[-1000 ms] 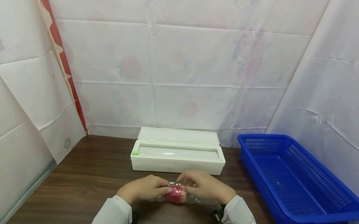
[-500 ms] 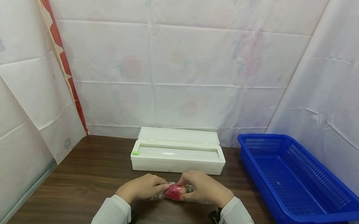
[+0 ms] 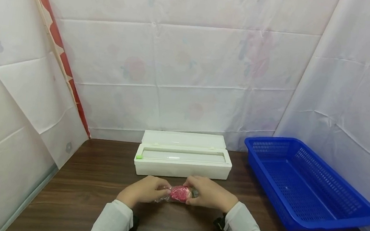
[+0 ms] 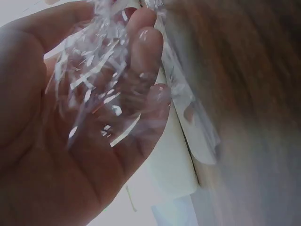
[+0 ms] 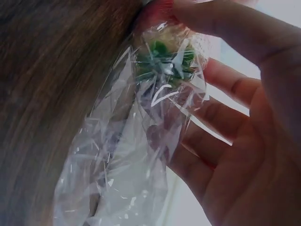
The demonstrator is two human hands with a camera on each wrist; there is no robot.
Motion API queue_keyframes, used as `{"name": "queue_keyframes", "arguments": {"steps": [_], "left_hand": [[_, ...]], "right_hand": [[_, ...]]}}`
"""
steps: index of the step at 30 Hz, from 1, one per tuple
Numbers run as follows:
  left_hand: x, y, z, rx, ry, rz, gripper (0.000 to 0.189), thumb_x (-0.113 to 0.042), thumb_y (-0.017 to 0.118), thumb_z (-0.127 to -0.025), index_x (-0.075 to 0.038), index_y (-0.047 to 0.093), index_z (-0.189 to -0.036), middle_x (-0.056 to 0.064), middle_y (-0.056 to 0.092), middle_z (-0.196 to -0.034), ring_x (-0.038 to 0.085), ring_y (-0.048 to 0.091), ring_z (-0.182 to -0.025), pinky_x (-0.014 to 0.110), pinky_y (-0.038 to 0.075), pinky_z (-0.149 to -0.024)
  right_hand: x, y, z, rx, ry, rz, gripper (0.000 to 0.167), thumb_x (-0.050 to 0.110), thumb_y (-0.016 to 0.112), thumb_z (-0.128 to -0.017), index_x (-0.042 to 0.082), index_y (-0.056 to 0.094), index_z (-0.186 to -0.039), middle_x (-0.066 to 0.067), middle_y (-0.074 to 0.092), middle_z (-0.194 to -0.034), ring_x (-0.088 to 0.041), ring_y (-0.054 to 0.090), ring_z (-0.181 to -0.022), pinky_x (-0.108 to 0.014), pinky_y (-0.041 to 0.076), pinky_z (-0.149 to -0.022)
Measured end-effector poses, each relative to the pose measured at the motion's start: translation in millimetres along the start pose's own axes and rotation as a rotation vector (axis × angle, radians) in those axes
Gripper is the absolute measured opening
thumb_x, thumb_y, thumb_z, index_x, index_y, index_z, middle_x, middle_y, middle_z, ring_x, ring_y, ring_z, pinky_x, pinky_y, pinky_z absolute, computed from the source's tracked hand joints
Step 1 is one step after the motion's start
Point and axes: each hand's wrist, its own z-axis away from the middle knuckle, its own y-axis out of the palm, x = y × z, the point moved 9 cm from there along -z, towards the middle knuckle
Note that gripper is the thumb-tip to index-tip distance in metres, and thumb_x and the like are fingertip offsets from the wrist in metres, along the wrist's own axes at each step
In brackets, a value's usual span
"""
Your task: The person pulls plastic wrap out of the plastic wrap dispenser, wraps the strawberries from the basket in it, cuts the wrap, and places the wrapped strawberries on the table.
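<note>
Between the two hands is a red strawberry (image 3: 180, 193) wrapped in clear cling film, its pale top and green leaves (image 5: 162, 56) toward the right. My right hand (image 3: 212, 193) pinches the leafy end between thumb and fingers. Loose film (image 5: 117, 174) trails from that end, past the palm. On the other side my left hand (image 3: 144, 191) holds the bunched film (image 4: 101, 70) at the strawberry's tip, thumb and fingers curled round it. In the left wrist view the strawberry is mostly hidden by film and fingers.
Behind the hands stands a long white cling-film dispenser box (image 3: 182, 169) with its lid (image 3: 183, 139) raised and a small green slider (image 3: 139, 156) at its left. A blue slotted basket (image 3: 309, 224) stands to the right. White sheets (image 3: 191, 63) enclose the wooden table (image 3: 78, 183).
The right fingers have closed in on the leafy end. The strawberry has shifted slightly left and up in the head view, and the film at its tip is gathered into the left hand.
</note>
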Motion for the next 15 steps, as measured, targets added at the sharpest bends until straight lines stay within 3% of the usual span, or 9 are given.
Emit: {"name": "queue_keyframes", "arguments": {"steps": [6,11,15], "left_hand": [[0.5,-5.8,-1.5,-0.048,0.046,-0.007,0.02,-0.025,0.069,-0.096,-0.011,0.073,-0.109,-0.002,0.072,-0.103,0.018,0.066,-0.101,0.045,0.053,-0.09],[-5.8,-10.7,-2.3,-0.09,0.082,-0.03,0.024,-0.016,0.073,-0.092,-0.005,0.071,-0.113,0.005,0.071,-0.111,0.025,0.065,-0.108,0.048,0.051,-0.094],[-22.8,-15.1,-3.7,-0.155,0.145,-0.101,0.027,-0.011,0.075,-0.09,-0.007,0.071,-0.116,0.003,0.07,-0.114,0.022,0.063,-0.111,0.044,0.05,-0.096]], "right_hand": [[-2,1,-0.5,0.004,0.0,-0.045,0.032,0.025,0.08,-0.085,0.017,0.064,-0.111,0.01,0.065,-0.105,-0.005,0.059,-0.095,-0.029,0.051,-0.084],[-4,2,0.2,0.006,0.009,-0.075,0.03,0.026,0.078,-0.086,0.017,0.065,-0.112,0.011,0.065,-0.104,-0.005,0.059,-0.093,-0.029,0.051,-0.083],[-7,4,0.5,0.013,0.021,-0.087,0.027,0.029,0.073,-0.091,0.017,0.066,-0.114,0.012,0.064,-0.099,-0.005,0.057,-0.088,-0.028,0.051,-0.079]]}}
